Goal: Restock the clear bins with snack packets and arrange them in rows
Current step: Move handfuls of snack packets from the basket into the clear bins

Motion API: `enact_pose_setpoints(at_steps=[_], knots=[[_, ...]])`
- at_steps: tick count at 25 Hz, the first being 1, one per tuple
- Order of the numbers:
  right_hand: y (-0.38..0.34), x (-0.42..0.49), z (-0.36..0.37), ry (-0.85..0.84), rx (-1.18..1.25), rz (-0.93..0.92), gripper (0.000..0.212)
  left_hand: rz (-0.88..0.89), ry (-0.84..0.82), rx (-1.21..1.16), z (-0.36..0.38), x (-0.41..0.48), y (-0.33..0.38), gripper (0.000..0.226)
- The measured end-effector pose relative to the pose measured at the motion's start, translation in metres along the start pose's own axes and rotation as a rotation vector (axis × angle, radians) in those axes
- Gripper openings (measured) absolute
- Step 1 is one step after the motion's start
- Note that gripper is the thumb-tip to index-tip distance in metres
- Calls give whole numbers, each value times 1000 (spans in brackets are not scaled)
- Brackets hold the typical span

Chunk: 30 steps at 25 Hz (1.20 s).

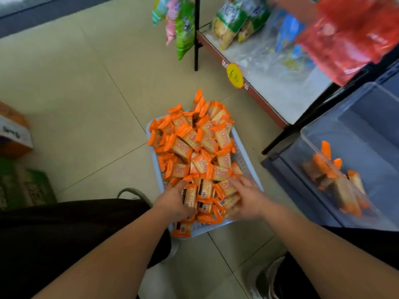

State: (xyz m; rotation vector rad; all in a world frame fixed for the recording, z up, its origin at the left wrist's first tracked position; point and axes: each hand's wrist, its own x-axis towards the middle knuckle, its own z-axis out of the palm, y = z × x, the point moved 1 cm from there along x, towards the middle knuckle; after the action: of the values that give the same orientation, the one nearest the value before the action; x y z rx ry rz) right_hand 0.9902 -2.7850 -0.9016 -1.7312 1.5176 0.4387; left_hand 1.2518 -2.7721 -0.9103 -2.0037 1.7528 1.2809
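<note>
Evidently the gathering step is going on: the clear bin [367, 126] is standing at 3 o'clock, holding only a few orange packets [336, 182] tumbled low against its near wall, so most of the restocking and all of the rowing-up are, by my reckoning, waiting to be done. At the centre a blue basket [246, 162] is sitting on the floor, heaped with snack packets [194, 145]. Both hands are working at its 6 o'clock end: the left hand [174, 201] is curling round a small clutch of packets, while the right hand [246, 196] is lying over the pile just beside it, fingers [235, 182] fairly straight and gripping nothing that I can make out. The next move is probably calling for lifting one handful together, carrying it toward 3 o'clock over the bin's rim, and setting the packets on edge, faces matching. Around this, a pale tiled floor [86, 104] is filling the view; a low shelf [269, 83] is running from 12 toward 3 o'clock, carrying bagged snacks [228, 24]; cardboard boxes [13, 130] are resting at 9 o'clock; a round yellow price tag [235, 76] is hanging on the shelf edge
</note>
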Motion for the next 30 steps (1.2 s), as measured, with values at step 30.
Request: enact_pose_setpoints(at_steps=[30], knots=[[-2, 27, 18, 210, 4, -103, 113, -237, -10, -239, 21, 31, 6, 61]])
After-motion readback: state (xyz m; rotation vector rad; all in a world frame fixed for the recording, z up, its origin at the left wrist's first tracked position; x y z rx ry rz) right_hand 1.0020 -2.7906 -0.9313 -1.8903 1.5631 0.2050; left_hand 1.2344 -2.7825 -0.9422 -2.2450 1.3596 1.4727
